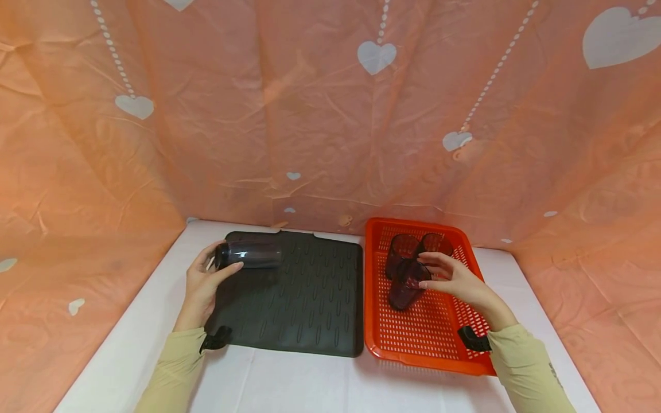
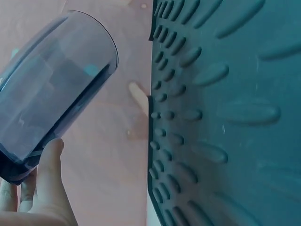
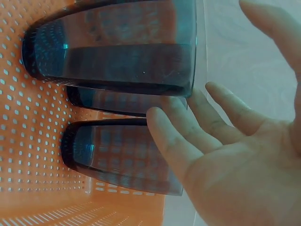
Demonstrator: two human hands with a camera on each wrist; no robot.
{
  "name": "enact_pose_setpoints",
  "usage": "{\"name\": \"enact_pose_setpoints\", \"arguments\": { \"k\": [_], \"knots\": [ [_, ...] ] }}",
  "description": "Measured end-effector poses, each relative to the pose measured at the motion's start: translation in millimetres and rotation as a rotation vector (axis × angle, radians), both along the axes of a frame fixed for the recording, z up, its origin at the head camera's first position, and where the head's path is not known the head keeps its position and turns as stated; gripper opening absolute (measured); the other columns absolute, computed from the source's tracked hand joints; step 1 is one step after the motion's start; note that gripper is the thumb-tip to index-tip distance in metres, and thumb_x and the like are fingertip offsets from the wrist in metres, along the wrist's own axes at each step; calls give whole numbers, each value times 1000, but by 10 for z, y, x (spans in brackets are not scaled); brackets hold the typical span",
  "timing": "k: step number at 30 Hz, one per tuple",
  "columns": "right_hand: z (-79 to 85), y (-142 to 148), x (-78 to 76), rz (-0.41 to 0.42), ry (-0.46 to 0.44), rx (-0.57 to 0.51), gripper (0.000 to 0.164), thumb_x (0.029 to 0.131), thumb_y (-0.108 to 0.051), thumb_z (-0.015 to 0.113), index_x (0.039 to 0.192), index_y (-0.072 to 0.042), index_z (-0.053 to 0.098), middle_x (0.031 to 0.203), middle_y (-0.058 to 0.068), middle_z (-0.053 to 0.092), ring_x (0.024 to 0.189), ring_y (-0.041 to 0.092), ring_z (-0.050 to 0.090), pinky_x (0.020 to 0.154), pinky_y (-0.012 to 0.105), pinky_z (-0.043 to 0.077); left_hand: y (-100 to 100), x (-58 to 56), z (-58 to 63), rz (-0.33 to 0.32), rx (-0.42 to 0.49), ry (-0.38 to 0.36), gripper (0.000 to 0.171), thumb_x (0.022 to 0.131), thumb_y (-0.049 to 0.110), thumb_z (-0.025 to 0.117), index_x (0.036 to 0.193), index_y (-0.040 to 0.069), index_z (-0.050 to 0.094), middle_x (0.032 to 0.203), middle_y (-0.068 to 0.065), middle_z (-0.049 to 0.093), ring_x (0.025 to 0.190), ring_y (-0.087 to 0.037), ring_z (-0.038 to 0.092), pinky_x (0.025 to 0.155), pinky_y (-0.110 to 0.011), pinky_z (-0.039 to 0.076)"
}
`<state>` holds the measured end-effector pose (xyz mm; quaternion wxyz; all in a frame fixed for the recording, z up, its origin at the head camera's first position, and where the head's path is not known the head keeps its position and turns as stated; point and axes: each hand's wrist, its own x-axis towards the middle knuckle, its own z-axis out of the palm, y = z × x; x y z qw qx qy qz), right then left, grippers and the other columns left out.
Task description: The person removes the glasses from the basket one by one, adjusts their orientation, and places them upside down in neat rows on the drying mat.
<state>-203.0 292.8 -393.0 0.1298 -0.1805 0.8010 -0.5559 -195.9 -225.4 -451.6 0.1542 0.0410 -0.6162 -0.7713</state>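
Note:
My left hand (image 1: 203, 282) grips a clear, dark-tinted drinking glass (image 1: 253, 254) near its thick base. The glass lies sideways over the far left part of a dark ridged drying mat (image 1: 310, 304), its mouth pointing right. In the left wrist view, the thumb presses the side of the held glass (image 2: 56, 84) and the other fingers are partly hidden behind it. My right hand (image 1: 457, 281) is over an orange-red plastic basket (image 1: 370, 287), fingers spread by the rim of the nearest tinted glass (image 3: 117, 61). Two similar glasses (image 1: 403, 248) stand behind that one.
A white-covered table (image 1: 289, 381) carries the mat and the basket side by side. Perforated walls and a raised rim surround the glasses in the basket. Behind the table hangs a pinkish-orange curtain (image 1: 325, 126) with white hearts, which also closes off both sides.

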Motion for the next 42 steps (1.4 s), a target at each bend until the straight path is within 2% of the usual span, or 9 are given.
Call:
{"name": "enact_pose_setpoints", "arguments": {
  "k": [7,12,17,20,24,26,32,37,42],
  "knots": [
    [-6,-44,0,6,40,57,66,85,-9,72,140,5,39,141,25,41,125,44,41,95,20,41,-58,17,18,39,-3,-20,74,71,-8,80,137,8,48,133,-6,45,101,-17,59,78,-17,51],
    [-15,-63,9,-4,-1,80,69,85,-13,74,141,0,38,140,24,40,126,43,41,93,24,44,-104,9,6,99,1,-45,74,69,-8,82,132,10,46,123,-2,51,100,-21,59,74,-17,51],
    [-22,-77,19,-1,-22,70,70,84,-13,75,141,0,36,136,26,41,122,45,43,91,24,46,-169,1,5,123,-18,-76,68,69,-6,83,125,14,50,124,-2,49,97,-15,59,72,-16,51],
    [-20,-83,23,-6,-8,86,71,83,-14,75,141,0,36,137,25,39,122,44,43,97,37,44,-216,2,9,131,-34,-93,66,69,-5,83,123,15,52,126,-2,47,97,-12,58,73,-15,50],
    [-17,-83,23,-12,37,122,70,83,-14,76,139,1,38,140,22,35,123,41,41,102,53,36,-272,6,14,133,-45,-101,67,69,-6,83,125,16,54,128,-3,45,97,-11,58,73,-14,50],
    [-14,-88,22,-9,48,123,69,82,-13,76,139,1,38,139,22,36,121,42,42,101,51,39,-291,7,18,135,-39,-98,68,68,-7,83,125,15,54,127,-3,45,97,-10,58,72,-14,51],
    [-23,-103,7,3,39,95,70,82,-10,77,139,2,38,136,24,38,116,45,45,85,25,50,-329,15,31,150,-40,-86,68,66,-9,83,124,13,55,121,-1,50,94,-9,60,69,-15,52],
    [-37,-115,5,5,22,77,72,81,-10,77,138,3,37,133,27,40,115,47,46,83,24,51,-369,30,45,150,-55,-75,70,64,-11,84,124,12,56,118,1,53,89,-7,61,68,-14,52],
    [-40,-128,12,11,5,51,73,80,-8,77,138,6,35,130,31,42,113,50,46,80,26,53,-423,43,42,135,-93,-97,75,64,-8,85,129,13,55,121,1,52,93,-5,60,69,-13,51]
  ]
}}
